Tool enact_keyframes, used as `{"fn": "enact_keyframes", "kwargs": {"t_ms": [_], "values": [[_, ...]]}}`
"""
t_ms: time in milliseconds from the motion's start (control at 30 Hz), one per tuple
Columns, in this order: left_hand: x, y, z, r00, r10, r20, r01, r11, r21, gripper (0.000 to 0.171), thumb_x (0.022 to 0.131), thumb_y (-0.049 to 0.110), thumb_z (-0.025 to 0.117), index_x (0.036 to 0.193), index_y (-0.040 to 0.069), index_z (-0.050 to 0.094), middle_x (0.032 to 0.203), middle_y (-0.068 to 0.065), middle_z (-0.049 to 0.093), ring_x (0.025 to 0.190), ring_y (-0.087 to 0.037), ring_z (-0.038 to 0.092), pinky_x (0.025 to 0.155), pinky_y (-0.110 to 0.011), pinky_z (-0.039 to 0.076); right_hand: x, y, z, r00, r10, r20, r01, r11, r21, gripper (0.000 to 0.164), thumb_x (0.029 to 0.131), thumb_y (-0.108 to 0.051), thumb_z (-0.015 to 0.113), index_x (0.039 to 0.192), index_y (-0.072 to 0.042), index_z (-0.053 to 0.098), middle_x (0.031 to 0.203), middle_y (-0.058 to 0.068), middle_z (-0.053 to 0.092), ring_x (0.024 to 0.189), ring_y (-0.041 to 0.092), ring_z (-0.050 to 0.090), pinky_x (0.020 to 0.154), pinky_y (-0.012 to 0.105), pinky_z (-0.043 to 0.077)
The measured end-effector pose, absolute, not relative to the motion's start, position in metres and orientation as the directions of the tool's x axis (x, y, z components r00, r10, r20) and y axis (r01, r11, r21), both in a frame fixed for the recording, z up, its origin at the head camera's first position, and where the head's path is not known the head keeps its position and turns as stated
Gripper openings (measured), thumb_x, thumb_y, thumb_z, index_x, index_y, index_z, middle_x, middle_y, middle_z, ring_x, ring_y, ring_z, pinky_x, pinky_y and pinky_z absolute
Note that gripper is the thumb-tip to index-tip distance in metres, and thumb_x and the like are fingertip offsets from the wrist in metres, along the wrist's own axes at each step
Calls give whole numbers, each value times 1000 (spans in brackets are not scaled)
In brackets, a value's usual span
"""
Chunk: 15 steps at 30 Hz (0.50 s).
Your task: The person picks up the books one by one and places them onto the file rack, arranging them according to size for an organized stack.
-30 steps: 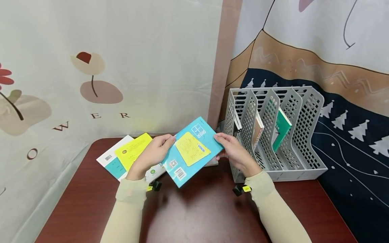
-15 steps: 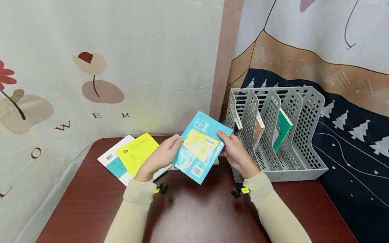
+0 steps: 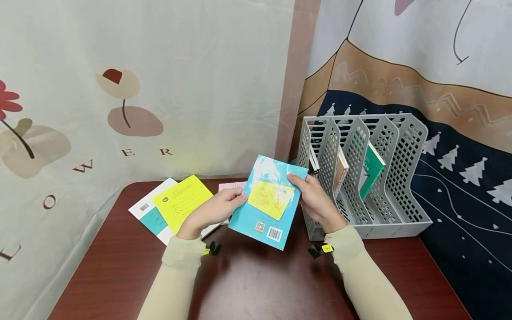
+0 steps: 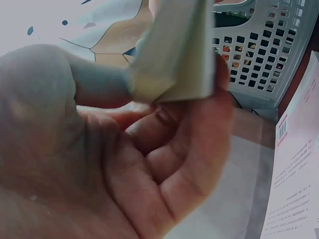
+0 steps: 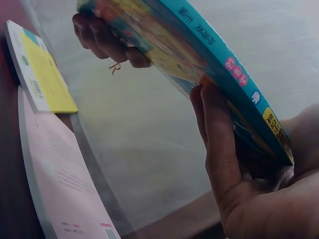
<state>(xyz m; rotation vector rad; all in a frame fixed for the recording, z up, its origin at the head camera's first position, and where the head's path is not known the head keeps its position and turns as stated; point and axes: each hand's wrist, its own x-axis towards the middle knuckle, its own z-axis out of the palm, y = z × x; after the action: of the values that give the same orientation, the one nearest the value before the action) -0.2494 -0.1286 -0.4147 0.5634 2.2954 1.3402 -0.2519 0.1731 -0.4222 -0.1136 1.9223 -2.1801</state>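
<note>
A blue book (image 3: 244,218) with a yellow panel and a barcode on its upper face is held up over the table between both hands. My left hand (image 3: 216,208) pinches its left edge, thumb on top and fingers beneath. On the opposite edge, my right hand (image 3: 316,200) grips it the same way. The left wrist view shows the page edges of the book (image 4: 169,55) between thumb and fingers. In the right wrist view the spine of the book (image 5: 219,55) faces the camera, and its colourful other cover lies against the fingers.
Left of the hands lie a yellow-covered book (image 3: 180,200) and a white and teal one (image 3: 152,218), overlapping. A pink book (image 5: 60,169) lies partly behind the blue one. At the right stands a grey slotted file rack (image 3: 394,231) holding several books, including a green one (image 3: 372,171).
The blue book has shifted right and turned to a more upright angle. Both hands have moved slightly right with it, and more of the pink book shows behind.
</note>
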Motion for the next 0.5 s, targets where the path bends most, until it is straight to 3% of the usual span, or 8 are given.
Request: {"fn": "enact_keyframes", "kwargs": {"t_ms": [133, 300, 500], "values": [[-250, -130, -417, -816, 558, -150, 145, 449, 882, 31, 119, 34, 51, 131, 11, 67, 110, -5, 83, 84, -20, 79, 77, -36, 63, -251, 176, -420, -966, -252, -66, 85, -66, -994, 47, 118, -33, 50, 150, 0, 58, 102, -3, 83, 83, 11, 81, 72, 29, 66], [-252, -127, -418, -823, 555, -119, 165, 434, 886, 40, 117, 40, 56, 150, 19, 60, 119, -1, 83, 91, -21, 80, 86, -39, 67, -250, 178, -419, -954, -297, -35, 38, -4, -999, 46, 118, -32, 50, 148, 2, 61, 106, 3, 84, 87, 14, 83, 77, 31, 68], [-251, -126, -417, -843, 528, -101, 168, 437, 884, 53, 115, 43, 61, 161, 20, 50, 118, -2, 82, 94, -20, 79, 96, -56, 65, -246, 177, -415, -930, -366, -25, 0, 68, -998, 43, 118, -31, 51, 146, 0, 63, 116, 15, 84, 89, 20, 85, 80, 38, 69]]}}
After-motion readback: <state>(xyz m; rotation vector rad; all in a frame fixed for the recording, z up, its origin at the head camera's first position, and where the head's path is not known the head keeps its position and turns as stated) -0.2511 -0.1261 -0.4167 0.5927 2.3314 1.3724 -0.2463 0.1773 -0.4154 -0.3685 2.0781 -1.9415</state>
